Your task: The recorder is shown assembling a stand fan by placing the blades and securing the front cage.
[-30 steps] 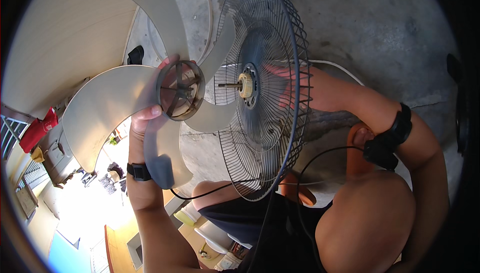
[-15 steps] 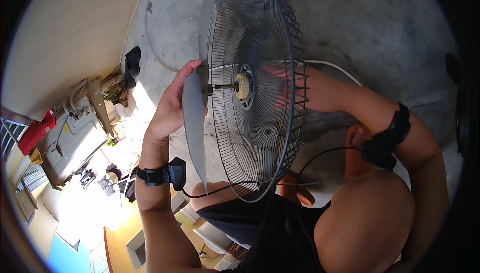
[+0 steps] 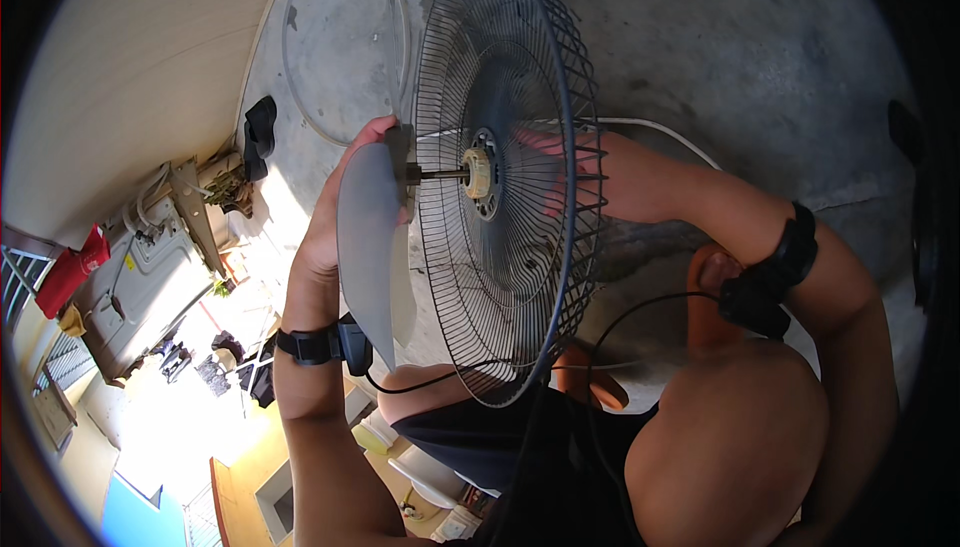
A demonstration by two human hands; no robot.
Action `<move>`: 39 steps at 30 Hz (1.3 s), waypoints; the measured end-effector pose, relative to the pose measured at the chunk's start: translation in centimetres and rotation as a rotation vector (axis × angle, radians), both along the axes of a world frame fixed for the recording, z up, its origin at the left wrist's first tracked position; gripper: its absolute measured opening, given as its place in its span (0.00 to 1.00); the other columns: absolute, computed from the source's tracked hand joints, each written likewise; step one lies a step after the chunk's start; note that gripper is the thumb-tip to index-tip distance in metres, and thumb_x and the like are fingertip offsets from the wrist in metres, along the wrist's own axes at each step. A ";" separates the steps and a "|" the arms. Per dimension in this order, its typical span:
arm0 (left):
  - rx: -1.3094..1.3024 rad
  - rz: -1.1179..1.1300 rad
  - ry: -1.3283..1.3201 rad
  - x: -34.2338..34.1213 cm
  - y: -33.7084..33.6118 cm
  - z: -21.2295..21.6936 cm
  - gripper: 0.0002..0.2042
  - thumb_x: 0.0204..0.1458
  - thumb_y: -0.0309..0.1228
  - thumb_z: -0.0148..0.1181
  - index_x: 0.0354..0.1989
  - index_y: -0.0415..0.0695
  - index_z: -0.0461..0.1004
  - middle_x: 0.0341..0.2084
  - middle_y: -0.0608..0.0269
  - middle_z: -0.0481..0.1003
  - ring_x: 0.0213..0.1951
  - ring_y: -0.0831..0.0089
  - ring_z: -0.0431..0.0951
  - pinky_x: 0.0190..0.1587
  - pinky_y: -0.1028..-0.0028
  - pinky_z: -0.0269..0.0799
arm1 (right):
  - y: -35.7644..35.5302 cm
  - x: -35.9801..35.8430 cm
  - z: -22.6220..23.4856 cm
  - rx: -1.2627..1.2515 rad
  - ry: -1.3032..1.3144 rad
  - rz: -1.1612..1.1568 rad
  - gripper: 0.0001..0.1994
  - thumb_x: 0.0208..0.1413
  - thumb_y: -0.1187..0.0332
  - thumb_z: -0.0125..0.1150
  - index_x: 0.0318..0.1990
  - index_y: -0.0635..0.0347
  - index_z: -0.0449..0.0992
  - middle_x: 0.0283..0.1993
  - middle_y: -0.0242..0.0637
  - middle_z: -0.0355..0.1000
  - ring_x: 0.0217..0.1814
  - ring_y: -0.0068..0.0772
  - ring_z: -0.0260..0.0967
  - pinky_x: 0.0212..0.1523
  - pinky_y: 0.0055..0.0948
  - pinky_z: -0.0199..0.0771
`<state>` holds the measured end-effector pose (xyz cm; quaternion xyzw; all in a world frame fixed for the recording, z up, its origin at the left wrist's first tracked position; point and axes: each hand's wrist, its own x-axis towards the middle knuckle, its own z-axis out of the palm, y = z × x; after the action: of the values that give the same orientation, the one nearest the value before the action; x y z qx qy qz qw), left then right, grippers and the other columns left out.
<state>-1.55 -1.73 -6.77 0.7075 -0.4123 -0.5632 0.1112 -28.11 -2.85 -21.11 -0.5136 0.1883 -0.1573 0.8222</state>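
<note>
Fan blade [image 3: 372, 247], pale grey and seen nearly edge-on, is sitting at the tip of the motor shaft [image 3: 440, 175], just in front of the rear wire guard [image 3: 510, 187]. You are cupping its hub with your left hand [image 3: 335, 212]; the fingers [image 3: 372, 129] are curling over the top edge of the hub and closing on it, probably to keep the blade square to the shaft. Your right hand [image 3: 570, 172] is reaching in behind the guard, seen only through the wires; it is lying against the back of the motor housing [image 3: 505, 147], apparently bracing the fan, but whether its fingers are gripping or resting flat you cannot tell from here. A cream-coloured collar [image 3: 478, 173] is ringing the shaft where it meets the guard. The guard is standing tilted over a concrete floor [image 3: 720, 37], with a white cable [image 3: 660, 132] running behind your right forearm and a thin black cord [image 3: 440, 379] trailing from the black band [image 3: 318, 344] on your left wrist. A second black band [image 3: 775, 272] is wrapping your right arm. A clear plastic ring [image 3: 340, 47] is lying flat on the floor beyond the guard. Off to the left, a red container [image 3: 68, 272] is standing at the edge of view beside a grey panel [image 3: 140, 287]; no labels are legible.
</note>
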 end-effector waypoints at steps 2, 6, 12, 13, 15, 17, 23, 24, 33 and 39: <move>0.015 0.010 0.008 0.1 0.1 0.2 0.42 0.34 0.26 0.68 0.63 0.45 0.55 0.46 0.68 0.65 0.44 0.79 0.65 0.47 0.80 0.62 | 0.2 0.1 0.1 0.189 -0.056 -0.024 0.23 0.54 0.66 0.52 0.59 0.52 0.63 0.31 0.34 0.73 0.30 0.24 0.68 0.35 0.25 0.70; -0.007 0.031 0.026 -0.2 0.2 0.1 0.42 0.33 0.25 0.68 0.63 0.46 0.55 0.47 0.68 0.65 0.44 0.78 0.65 0.48 0.79 0.61 | 0.1 0.1 0.3 0.088 -0.017 -0.012 0.21 0.54 0.66 0.52 0.57 0.53 0.65 0.32 0.35 0.73 0.31 0.24 0.68 0.36 0.26 0.70; -0.058 -0.135 -0.038 -0.2 0.2 0.1 0.43 0.32 0.18 0.65 0.63 0.47 0.54 0.45 0.66 0.64 0.42 0.78 0.67 0.43 0.78 0.67 | 0.1 0.3 0.0 0.147 -0.060 -0.006 0.21 0.54 0.66 0.52 0.57 0.52 0.64 0.32 0.35 0.73 0.31 0.24 0.69 0.36 0.26 0.70; -0.058 -0.135 -0.040 -0.2 0.2 0.2 0.43 0.32 0.18 0.65 0.63 0.47 0.54 0.45 0.66 0.64 0.42 0.78 0.67 0.43 0.78 0.67 | 0.1 0.4 0.1 0.156 -0.058 -0.002 0.21 0.54 0.66 0.52 0.57 0.52 0.64 0.32 0.35 0.73 0.31 0.24 0.69 0.36 0.26 0.70; -0.033 -0.127 -0.029 -0.4 0.1 0.0 0.43 0.32 0.17 0.64 0.62 0.47 0.54 0.48 0.65 0.62 0.41 0.79 0.68 0.42 0.77 0.69 | 0.1 0.2 0.1 0.166 -0.043 -0.002 0.21 0.54 0.66 0.52 0.57 0.52 0.64 0.32 0.35 0.73 0.31 0.24 0.69 0.36 0.26 0.70; -0.005 -0.113 0.006 -0.2 0.2 -0.1 0.43 0.31 0.17 0.65 0.62 0.47 0.54 0.50 0.65 0.60 0.43 0.77 0.68 0.44 0.76 0.69 | 0.2 0.0 0.1 0.183 -0.029 0.010 0.21 0.54 0.66 0.52 0.58 0.52 0.64 0.32 0.35 0.73 0.31 0.24 0.69 0.36 0.26 0.71; -0.088 -0.258 -0.069 0.3 0.8 -1.0 0.43 0.30 0.20 0.67 0.62 0.51 0.56 0.58 0.63 0.55 0.57 0.69 0.59 0.53 0.68 0.65 | 0.2 0.4 -0.1 0.226 -0.072 -0.001 0.22 0.54 0.67 0.53 0.57 0.53 0.64 0.32 0.35 0.73 0.32 0.24 0.69 0.36 0.26 0.71; -0.121 -0.312 -0.088 0.2 0.8 -1.2 0.43 0.29 0.21 0.68 0.61 0.52 0.57 0.59 0.62 0.54 0.60 0.67 0.56 0.55 0.66 0.63 | 0.1 0.3 0.0 0.226 -0.070 -0.001 0.22 0.54 0.67 0.53 0.57 0.53 0.64 0.32 0.35 0.73 0.32 0.24 0.69 0.36 0.26 0.71; -0.144 -0.334 -0.041 -0.8 1.2 -3.0 0.42 0.29 0.20 0.63 0.61 0.53 0.56 0.60 0.60 0.52 0.61 0.65 0.55 0.54 0.67 0.63 | -0.2 -0.2 0.3 0.158 -0.043 0.009 0.19 0.52 0.67 0.55 0.54 0.55 0.68 0.31 0.34 0.73 0.32 0.24 0.69 0.36 0.26 0.70; -0.304 -0.567 -0.172 -1.0 2.1 -4.5 0.46 0.31 0.23 0.65 0.64 0.47 0.48 0.62 0.49 0.47 0.65 0.55 0.48 0.64 0.63 0.48 | -0.7 -0.3 1.0 0.040 -0.034 0.002 0.20 0.52 0.66 0.56 0.54 0.54 0.68 0.32 0.34 0.73 0.32 0.23 0.69 0.36 0.26 0.70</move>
<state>-2.56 0.32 -11.22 0.5849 -0.6799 -0.4420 0.0191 -28.38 -3.53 -20.16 -0.4944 0.1770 -0.1613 0.8356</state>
